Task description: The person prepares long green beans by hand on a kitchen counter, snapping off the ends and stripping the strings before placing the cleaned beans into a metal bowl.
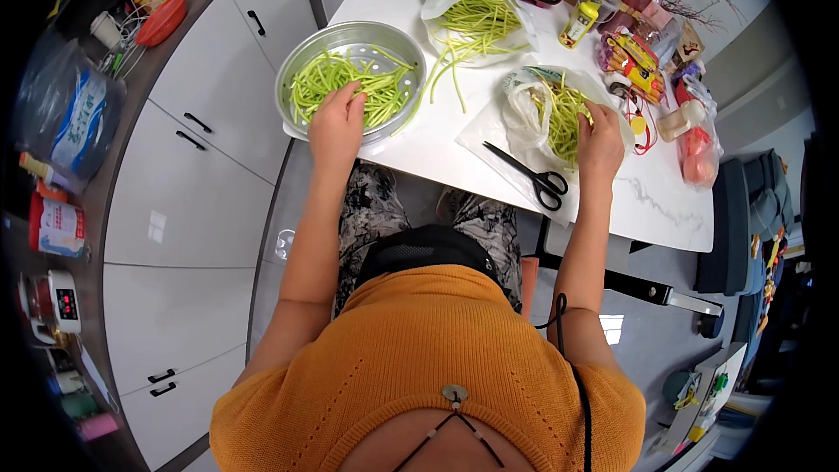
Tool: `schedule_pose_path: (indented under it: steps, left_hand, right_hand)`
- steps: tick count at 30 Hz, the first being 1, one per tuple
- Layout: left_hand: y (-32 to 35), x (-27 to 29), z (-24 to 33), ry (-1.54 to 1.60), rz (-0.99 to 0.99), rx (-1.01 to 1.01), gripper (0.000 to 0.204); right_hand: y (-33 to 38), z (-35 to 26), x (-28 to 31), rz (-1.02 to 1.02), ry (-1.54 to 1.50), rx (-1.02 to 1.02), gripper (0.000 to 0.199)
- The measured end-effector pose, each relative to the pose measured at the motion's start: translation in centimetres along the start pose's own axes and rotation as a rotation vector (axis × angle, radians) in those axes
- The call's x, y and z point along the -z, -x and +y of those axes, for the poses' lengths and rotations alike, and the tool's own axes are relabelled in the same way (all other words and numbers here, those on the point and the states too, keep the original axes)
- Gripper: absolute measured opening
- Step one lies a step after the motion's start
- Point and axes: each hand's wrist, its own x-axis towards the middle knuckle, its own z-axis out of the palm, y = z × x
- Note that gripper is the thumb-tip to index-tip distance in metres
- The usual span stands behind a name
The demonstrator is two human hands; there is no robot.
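Note:
Cut green pieces, apparently garlic scapes, fill much of a round metal steamer pan with holes in its base. My left hand is over the pan's near side, its fingers drawn together at the pieces; what they grip is hidden. At the right, my right hand has its fingers pinched at a white plastic bag of green and yellowish trimmings. Anything between those fingertips is too small to make out. Black-handled scissors lie partly spread in front of this bag, held by neither hand.
Behind, another plastic bag holds long uncut scapes, some trailing onto the white table. A yellow-capped bottle, snack packs and a bag of reddish fruit crowd the right side. White cabinets stand left.

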Motion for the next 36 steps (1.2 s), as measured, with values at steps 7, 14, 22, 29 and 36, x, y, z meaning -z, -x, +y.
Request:
schedule_pose_path:
  steps: [7, 14, 22, 29, 36]
  left_hand:
    - [1.3, -0.8, -0.9, -0.077, 0.089, -0.261, 0.019]
    - [2.8, -0.3, -0.3, -0.181, -0.025, -0.351, 0.015]
    - [1.1, 0.5, -1.1, -0.096, 0.042, -0.357, 0.011]
    - [1.1, 0.8, -1.0, -0.091, -0.011, -0.361, 0.011]
    - [2.4, -0.1, -1.6, -0.116, -0.060, -0.347, 0.015]
  right_hand:
    - [1.3, -6.4, -2.6, -0.205, -0.259, 0.196, 0.012]
    - [2.8, -11.9, -7.6, -0.488, -0.354, 0.399, 0.017]
    - [3.5, -14.4, -9.8, -0.593, -0.331, 0.506, 0.022]
    - [3.8, -14.6, -10.8, -0.551, -0.270, 0.600, 0.012]
    - [3.8, -10.9, -8.0, -0.488, -0.468, 0.422, 0.006]
